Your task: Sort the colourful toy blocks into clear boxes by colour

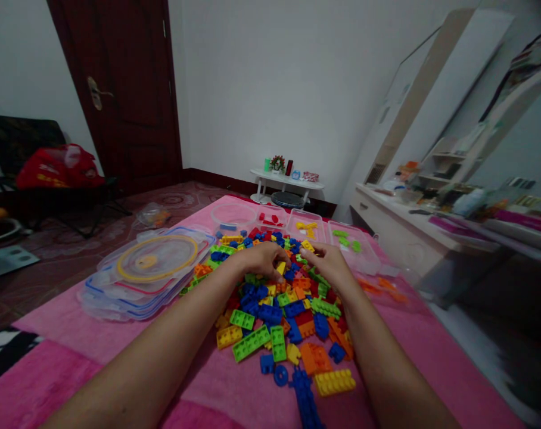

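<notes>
A heap of coloured plastic building bricks [279, 322] in blue, green, yellow, orange and red lies on a pink blanket [235, 393]. Both my hands rest on the far part of the heap. My left hand [262, 260] is curled, its fingertips pinching a small yellow brick [281, 267]. My right hand [327, 263] is beside it with fingers bent down onto the bricks; whether it holds one I cannot make out.
Clear plastic boxes stand behind the heap: one with red bricks [270, 219], one with yellow [307, 226], one with green [348, 241], and a round tub [232, 215]. Stacked lids [148, 268] lie at left. A white desk [400, 223] is at right, a dark door [127, 89] behind.
</notes>
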{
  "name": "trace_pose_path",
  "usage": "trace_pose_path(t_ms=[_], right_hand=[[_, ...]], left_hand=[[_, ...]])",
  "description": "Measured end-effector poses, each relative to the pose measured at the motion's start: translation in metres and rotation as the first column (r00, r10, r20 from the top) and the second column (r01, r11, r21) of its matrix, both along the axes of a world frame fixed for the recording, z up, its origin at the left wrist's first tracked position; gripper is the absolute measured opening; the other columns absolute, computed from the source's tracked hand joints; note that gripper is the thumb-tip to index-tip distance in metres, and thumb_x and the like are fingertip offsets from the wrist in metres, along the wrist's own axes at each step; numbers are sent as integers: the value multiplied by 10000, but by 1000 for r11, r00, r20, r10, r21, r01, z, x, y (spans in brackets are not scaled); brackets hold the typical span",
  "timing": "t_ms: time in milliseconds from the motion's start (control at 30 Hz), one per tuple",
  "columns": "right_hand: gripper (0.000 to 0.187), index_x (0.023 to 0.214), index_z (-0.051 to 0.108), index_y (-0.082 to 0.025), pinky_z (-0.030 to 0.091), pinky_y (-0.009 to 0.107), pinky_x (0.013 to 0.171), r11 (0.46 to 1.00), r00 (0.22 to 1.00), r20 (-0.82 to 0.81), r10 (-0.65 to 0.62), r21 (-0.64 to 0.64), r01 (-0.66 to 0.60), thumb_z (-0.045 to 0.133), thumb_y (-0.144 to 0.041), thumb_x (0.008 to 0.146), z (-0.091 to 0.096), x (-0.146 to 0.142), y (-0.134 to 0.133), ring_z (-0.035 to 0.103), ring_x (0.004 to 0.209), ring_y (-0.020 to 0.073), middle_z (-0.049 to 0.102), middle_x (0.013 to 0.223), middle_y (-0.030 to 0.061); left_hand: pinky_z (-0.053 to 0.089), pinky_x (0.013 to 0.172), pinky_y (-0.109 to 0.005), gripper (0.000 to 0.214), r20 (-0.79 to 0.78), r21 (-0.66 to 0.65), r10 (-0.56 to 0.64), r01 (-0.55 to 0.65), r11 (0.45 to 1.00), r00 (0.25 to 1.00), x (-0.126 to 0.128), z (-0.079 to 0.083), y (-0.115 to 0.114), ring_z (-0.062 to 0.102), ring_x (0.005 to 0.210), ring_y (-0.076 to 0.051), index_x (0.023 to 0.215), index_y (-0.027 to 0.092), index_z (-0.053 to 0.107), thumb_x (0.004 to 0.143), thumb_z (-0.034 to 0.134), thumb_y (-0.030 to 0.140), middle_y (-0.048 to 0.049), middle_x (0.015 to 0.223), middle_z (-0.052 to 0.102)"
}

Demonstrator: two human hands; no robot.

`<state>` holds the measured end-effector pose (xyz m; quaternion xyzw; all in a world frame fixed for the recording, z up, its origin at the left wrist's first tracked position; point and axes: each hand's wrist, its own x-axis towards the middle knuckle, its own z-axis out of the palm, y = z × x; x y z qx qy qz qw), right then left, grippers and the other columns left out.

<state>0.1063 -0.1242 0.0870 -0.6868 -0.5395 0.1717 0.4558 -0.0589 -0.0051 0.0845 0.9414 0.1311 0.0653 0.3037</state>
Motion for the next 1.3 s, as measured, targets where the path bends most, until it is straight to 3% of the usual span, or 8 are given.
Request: trace_pose_path(t_ms=[100,233,400,567,767,967,1200,1300], right_hand=[[361,845,689,-129,373,221,433,1000,1000,2,28,4,-28,599,-461,736,0,-2,0,571,522,153,634,627,25],[330,848,688,-148,401,230,440,997,998,-42,44,61,-41,581,-448,761,3,-7,-1,564,521,149,627,631,18],[350,946,673,-151,445,242,448,994,985,-153,78,94,-64,573,-434,767,4,-20,0,580,557,163,631,645,20],[337,992,652,-151,454,236,470,986,987,-116,113,135,-97,563,-397,779,0,-27,2,574,534,145,618,627,4],[266,775,622,-150,449,240,451,1000,998,-59,-8,-18,7,553,-407,773,0,-6,7,565,468,146,595,528,0],[247,658,634,-148,433,242,443,966,952,288,-105,-197,166,565,-355,772,19,46,54,587,449,161,625,499,36],[391,1062,657,-102,486,335,763,918,756,534,-378,108,382,631,-296,724,38,82,96,655,852,241,683,1030,167],[330,983,697,-120,484,332,747,946,786,531,-316,114,304,608,-314,731,33,69,84,654,811,231,704,974,135]], left_hand=[[376,544,-194,474,126,-198,100,-74,977,987,1,5,-3,535,611,-105,1092,148,639,676,695,367,1,723,614],[444,564,-219,545,238,-652,222,-13,758,945,3,6,-5,614,662,-129,1227,164,509,811,521,516,-81,924,660],[451,559,-216,555,253,-798,254,53,601,933,7,0,-9,634,643,-137,1278,200,420,829,514,513,-80,846,674],[443,533,-207,458,236,-799,247,43,600,940,18,-10,-17,615,579,-124,1146,181,493,843,483,524,-35,725,648],[399,434,-183,270,188,-777,505,-187,601,842,30,-26,-12,550,465,-96,1023,148,539,897,420,355,-12,638,631],[411,439,-175,174,149,-814,497,-179,553,855,32,-30,-10,531,424,-69,972,107,563,880,432,174,6,604,622],[410,441,-165,165,96,-832,507,-210,514,857,30,-25,-12,524,406,-56,949,89,579,876,439,137,15,573,609],[407,438,-164,156,101,-829,508,-210,518,855,29,-24,-13,523,401,-57,931,87,585,871,447,131,14,561,609]])
